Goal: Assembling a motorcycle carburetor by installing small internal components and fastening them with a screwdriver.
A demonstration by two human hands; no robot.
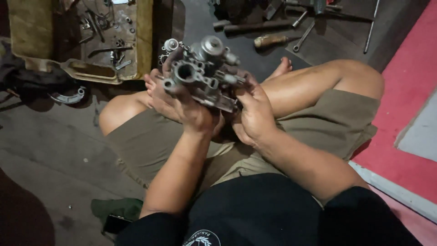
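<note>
I sit cross-legged on the floor and hold a grey metal carburetor (202, 68) up over my lap with both hands. My left hand (182, 107) cups it from below and behind, fingers wrapped around its left side near a round bore. My right hand (252, 111) grips its right side and lower edge. The part shows several ports, a round cap on top and small fittings.
A worn yellowish tray (141, 41) with several small metal parts lies on the floor at the upper left. A curved brake shoe (68, 96) lies beside it. A wooden-handled tool (272, 41), wrenches and rods lie at the top. A red surface (409, 91) is on the right, a green rag (114, 208) by my left elbow.
</note>
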